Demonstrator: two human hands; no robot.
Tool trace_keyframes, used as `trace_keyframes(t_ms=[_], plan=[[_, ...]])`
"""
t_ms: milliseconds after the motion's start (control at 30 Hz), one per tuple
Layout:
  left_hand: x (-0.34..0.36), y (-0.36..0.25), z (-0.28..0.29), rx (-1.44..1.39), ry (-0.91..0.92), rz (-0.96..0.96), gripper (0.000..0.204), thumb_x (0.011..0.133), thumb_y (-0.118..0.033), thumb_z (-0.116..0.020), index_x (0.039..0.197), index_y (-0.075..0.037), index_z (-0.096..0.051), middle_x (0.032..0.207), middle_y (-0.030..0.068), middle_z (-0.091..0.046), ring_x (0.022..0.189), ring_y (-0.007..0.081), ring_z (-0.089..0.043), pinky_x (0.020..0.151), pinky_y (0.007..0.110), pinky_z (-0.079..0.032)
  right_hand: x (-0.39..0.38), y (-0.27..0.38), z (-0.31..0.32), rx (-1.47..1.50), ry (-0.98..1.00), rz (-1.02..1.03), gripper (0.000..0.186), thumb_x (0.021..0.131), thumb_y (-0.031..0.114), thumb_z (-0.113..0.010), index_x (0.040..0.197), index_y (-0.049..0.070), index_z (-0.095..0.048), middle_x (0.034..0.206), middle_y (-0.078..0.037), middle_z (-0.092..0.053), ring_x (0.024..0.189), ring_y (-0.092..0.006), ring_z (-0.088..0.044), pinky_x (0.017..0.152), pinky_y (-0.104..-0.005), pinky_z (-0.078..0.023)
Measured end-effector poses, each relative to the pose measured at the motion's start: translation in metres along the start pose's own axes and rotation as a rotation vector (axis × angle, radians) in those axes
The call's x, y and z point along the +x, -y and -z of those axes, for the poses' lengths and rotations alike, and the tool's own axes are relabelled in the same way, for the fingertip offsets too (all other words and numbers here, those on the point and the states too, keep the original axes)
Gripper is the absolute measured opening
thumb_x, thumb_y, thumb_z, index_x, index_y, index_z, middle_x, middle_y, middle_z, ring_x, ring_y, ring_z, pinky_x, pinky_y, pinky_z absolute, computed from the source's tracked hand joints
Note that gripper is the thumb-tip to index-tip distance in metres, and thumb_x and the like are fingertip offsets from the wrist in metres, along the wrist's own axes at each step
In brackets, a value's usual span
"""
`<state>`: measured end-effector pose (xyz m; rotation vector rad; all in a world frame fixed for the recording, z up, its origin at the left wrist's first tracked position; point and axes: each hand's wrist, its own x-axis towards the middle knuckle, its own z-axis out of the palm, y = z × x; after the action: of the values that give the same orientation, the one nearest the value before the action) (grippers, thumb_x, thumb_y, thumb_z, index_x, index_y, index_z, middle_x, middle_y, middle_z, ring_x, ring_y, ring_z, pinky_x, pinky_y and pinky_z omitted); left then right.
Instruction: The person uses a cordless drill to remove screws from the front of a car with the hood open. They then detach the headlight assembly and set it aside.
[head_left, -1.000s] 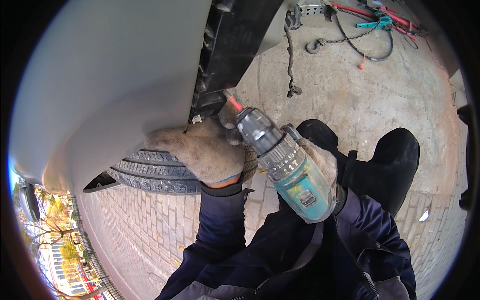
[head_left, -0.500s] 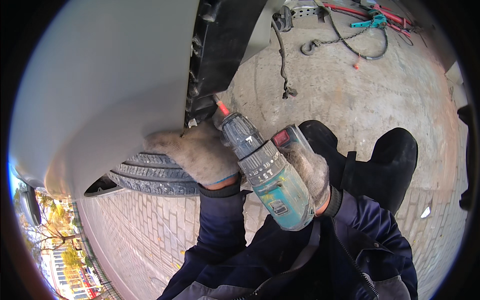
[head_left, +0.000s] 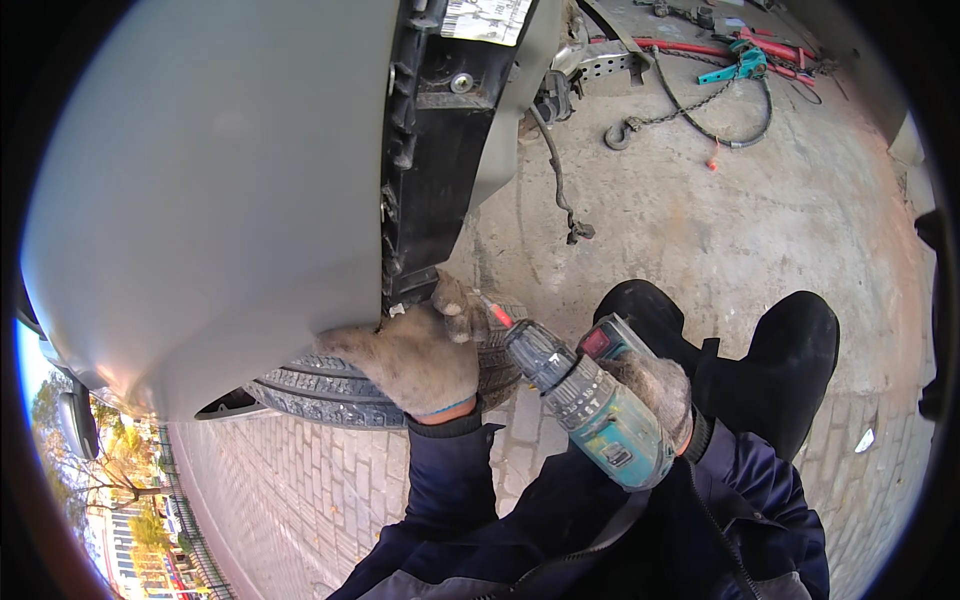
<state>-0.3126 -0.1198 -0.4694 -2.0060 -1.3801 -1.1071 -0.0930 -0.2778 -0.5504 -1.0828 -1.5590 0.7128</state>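
Observation:
My right hand point(head_left: 655, 392), in a worn grey glove, is wrapped round the handle of a teal and black cordless drill point(head_left: 615, 425). The drill's bit has a red collar point(head_left: 500, 315) and points up and left, its tip close to my left fingers. My left hand point(head_left: 415, 365), also gloved, grips the lower corner of a grey car fender point(head_left: 230, 200), where a black plastic bracket point(head_left: 430, 190) ends. Its fingertips curl by the bracket's lower end; what lies beneath them is hidden. Behind that hand sits a dusty tyre point(head_left: 320, 390).
A loose cable point(head_left: 560, 185) hangs right of the bracket. On the concrete floor lie a chain with a hook point(head_left: 618, 135), a teal tool point(head_left: 735, 68) and red bars point(head_left: 680, 47). My black boots point(head_left: 765, 345) stand at the right. Paving bricks point(head_left: 320, 480) lie below the tyre.
The drill has drawn back from the bracket's lower end, moving right and down in my right hand. My left hand still holds the fender corner, with its fingertips now in sight. The view has shifted.

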Motion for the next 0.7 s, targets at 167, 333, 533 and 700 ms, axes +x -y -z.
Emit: trace_keyframes(t_ms=[167,333,533,700], plan=[[0.006,-0.009,0.011,-1.701,0.255,0.715,0.094,0.085,-0.089,-0.054,0.148,-0.019,-0.053,0.132,0.0120,-0.059,0.101,0.0273,-0.053,0.076,0.041,-0.052,-0.028,-0.029,0.007,0.400,-0.256,-0.356,0.025,0.101,0.010,-0.071,0.125,0.001,-0.071,0.112,-0.008,-0.078,0.096,-0.0180,-0.076,0.087,-0.0317,-0.062],[0.015,-0.035,0.022,-1.995,0.197,0.929,0.101,0.085,-0.099,-0.044,0.145,-0.019,-0.057,0.117,0.0089,-0.063,0.086,0.0216,-0.052,0.068,0.036,-0.050,-0.026,-0.052,0.030,0.267,-0.451,-0.276,0.028,0.101,0.003,-0.065,0.129,0.000,-0.070,0.115,-0.011,-0.078,0.098,-0.0213,-0.077,0.086,-0.0331,-0.063],[0.011,-0.033,0.013,-1.619,-0.075,0.959,0.104,0.084,-0.102,-0.040,0.139,-0.016,-0.059,0.105,0.0118,-0.064,0.073,0.0210,-0.049,0.062,0.034,-0.047,-0.031,-0.085,0.069,-0.168,-0.584,-0.458,0.025,0.090,0.017,-0.084,0.113,0.007,-0.078,0.100,-0.011,-0.080,0.090,-0.0317,-0.078,0.080,-0.0393,-0.060],[0.018,-0.031,0.002,-0.945,-0.259,0.924,0.107,0.083,-0.103,-0.037,0.135,-0.013,-0.060,0.095,0.0142,-0.064,0.062,0.0205,-0.046,0.058,0.033,-0.045,-0.038,-0.124,0.102,0.021,-0.801,-0.493,0.030,0.093,-0.001,-0.074,0.123,-0.001,-0.070,0.093,-0.008,-0.077,0.062,-0.0125,-0.068,0.056,-0.0279,-0.052]])
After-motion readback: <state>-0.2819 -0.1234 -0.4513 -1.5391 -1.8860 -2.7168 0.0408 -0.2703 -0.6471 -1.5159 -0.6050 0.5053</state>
